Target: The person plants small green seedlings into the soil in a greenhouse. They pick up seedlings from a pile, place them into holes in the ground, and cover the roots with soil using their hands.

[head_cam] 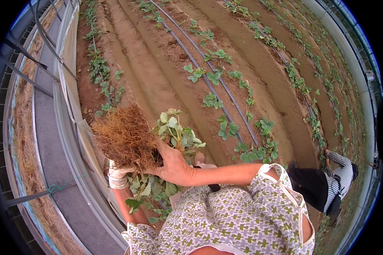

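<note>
A thick bundle of bare-root strawberry seedlings (pixel 124 137) is held up before me, its brown roots fanning to the upper left. My left hand (pixel 116 177), in a whitish glove or wrap, supports the bundle from below; the roots hide most of its fingers. Bare and bent around the bundle's right side, my right hand (pixel 175 167) grips it near the crowns. Green strawberry leaves (pixel 177 130) stick out beyond the right hand, and more leaves (pixel 153 188) hang beneath it, over my left forearm.
Planted strawberry rows (pixel 214 76) with dark drip hoses (pixel 207 78) run away from me, between muddy furrows (pixel 140 70). Plastic sheeting (pixel 71 86) and metal pipes (pixel 28 76) line the greenhouse side at left. A co-worker (pixel 332 181) bends over a row at right, near a crate (pixel 334 219).
</note>
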Motion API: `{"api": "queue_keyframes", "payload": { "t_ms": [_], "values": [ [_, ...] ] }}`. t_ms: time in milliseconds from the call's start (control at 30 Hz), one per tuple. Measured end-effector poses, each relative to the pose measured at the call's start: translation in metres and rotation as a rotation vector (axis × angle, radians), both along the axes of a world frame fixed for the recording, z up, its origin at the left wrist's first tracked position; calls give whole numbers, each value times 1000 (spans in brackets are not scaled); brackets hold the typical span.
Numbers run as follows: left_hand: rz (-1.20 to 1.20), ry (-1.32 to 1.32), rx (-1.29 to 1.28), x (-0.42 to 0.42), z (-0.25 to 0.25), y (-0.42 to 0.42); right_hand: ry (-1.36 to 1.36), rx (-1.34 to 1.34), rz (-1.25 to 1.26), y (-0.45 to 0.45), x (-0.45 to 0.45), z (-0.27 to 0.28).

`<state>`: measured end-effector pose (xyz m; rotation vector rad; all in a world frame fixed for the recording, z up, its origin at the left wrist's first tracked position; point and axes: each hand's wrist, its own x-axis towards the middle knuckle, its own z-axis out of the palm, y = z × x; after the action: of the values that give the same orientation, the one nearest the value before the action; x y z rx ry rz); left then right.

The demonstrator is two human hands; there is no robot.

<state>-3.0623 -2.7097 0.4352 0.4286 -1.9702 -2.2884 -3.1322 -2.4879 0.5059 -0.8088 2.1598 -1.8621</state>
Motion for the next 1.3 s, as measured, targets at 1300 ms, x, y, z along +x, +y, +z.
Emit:
{"api": "queue_keyframes", "payload": {
  "t_ms": [1300],
  "values": [
    [-939, -338, -376, -1198, -51, -395, -776, -654, -406, -453, -1025, -167]
  ]
}}
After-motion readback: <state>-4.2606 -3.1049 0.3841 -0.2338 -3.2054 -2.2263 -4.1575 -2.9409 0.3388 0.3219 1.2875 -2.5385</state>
